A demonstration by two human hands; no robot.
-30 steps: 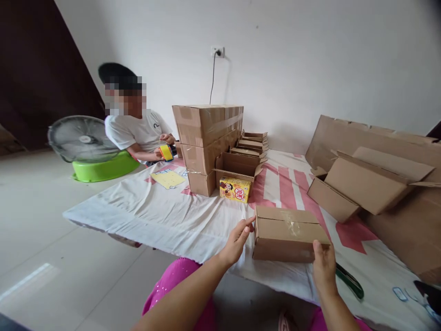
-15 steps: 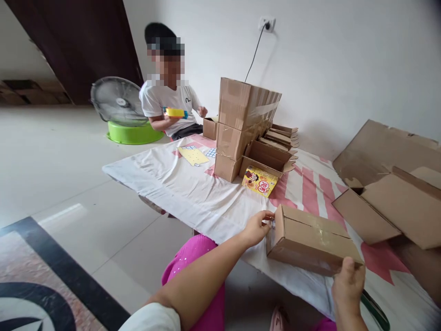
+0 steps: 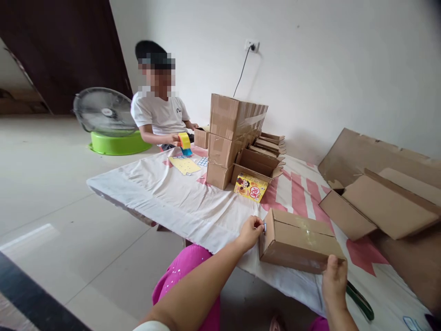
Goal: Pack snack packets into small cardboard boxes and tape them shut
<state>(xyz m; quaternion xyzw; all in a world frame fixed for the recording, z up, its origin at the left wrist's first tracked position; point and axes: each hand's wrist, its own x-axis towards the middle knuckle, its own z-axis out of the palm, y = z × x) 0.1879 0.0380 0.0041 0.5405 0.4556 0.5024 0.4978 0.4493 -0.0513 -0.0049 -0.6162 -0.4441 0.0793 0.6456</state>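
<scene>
A closed cardboard box [image 3: 303,239] lies on the cloth-covered table in front of me, clear tape across its top seam. At its left end, my left hand [image 3: 251,233] pinches a small blue-and-white sticker [image 3: 264,228] against the cardboard. My right hand [image 3: 333,280] grips the box's near right corner, thumb on top and the other fingers mostly hidden. Beside that hand lies a dark green curved tool [image 3: 361,301], partly covered. A yellow printed carton [image 3: 250,187] stands beyond the box, leaning on an open cardboard box [image 3: 258,163].
Stacked taped boxes [image 3: 222,117] stand mid-table. Large cardboard pieces [image 3: 389,202] lie at the right. A yellow sheet [image 3: 184,165] and a blue-gridded sticker sheet [image 3: 203,162] lie at the left. Across the table, a person [image 3: 160,115] holds a yellow-and-blue object [image 3: 185,143]. A fan [image 3: 106,111] stands behind.
My view has shifted, so the scene sits lower and further left. Both hands keep their places on the box. The other person's yellow-and-blue object has been lowered and turned.
</scene>
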